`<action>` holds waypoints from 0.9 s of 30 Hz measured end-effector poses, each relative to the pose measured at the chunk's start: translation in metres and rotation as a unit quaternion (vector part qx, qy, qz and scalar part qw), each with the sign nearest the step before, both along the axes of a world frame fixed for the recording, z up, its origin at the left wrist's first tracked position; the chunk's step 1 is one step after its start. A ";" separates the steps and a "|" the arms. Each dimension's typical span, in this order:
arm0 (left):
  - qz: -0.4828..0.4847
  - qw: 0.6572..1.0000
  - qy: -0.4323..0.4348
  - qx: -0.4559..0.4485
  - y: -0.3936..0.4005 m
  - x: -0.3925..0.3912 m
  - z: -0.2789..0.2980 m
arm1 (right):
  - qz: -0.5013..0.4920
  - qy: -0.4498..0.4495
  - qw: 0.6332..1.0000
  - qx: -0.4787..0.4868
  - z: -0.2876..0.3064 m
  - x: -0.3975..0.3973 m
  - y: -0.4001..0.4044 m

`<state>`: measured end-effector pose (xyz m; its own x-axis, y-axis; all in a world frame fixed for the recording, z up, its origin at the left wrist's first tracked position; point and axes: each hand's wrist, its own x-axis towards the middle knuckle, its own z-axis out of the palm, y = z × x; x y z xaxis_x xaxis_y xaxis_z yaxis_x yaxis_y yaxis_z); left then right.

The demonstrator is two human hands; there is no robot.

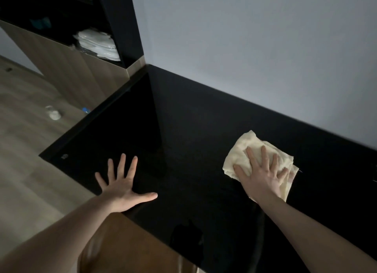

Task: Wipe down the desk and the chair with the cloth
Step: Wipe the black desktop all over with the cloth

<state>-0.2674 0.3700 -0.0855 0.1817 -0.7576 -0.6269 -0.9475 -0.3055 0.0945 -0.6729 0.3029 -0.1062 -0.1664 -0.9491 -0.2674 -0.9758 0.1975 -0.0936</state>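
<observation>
I'm seeing the right hand (263, 175) lying flat, fingers straight and spread, pressing the cloth (244, 150) onto the desk (183, 130). The left hand (122, 183) is resting splayed at the desk's near edge, holding nothing. The cloth is looking pale yellow and crumpled, poking out beyond the fingertips. The desk is showing glossy black, running against a grey wall (255, 44); wood floor (26, 134) is lying left of the left hand.

A person's two bare hands rest on a glossy black desk (183, 130) against a pale wall (255, 38). The right hand (260, 175) presses flat — fingers spread — on a crumpled cream cloth (239, 150). Well apart, the left hand (120, 186) lies splayed at the desk's near edge — wooden floor (24, 140) beyond it.
</observation>
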 end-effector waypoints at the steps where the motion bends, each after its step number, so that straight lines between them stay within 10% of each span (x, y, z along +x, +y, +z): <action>1: -0.003 1.000 0.003 0.008 -0.001 0.001 0.000 | 0.007 0.002 1.000 -0.003 0.000 0.013 -0.004; 27: -0.181 0.972 0.006 0.149 -0.082 0.015 0.023 | -0.060 -0.032 0.997 -0.048 0.002 0.111 -0.022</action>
<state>-0.2519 0.2875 -0.0626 -0.0717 -0.5545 -0.8291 -0.9974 0.0328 0.0643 -0.5619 0.2809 -0.1046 -0.2651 -0.9454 -0.1897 -0.9372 0.2988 -0.1797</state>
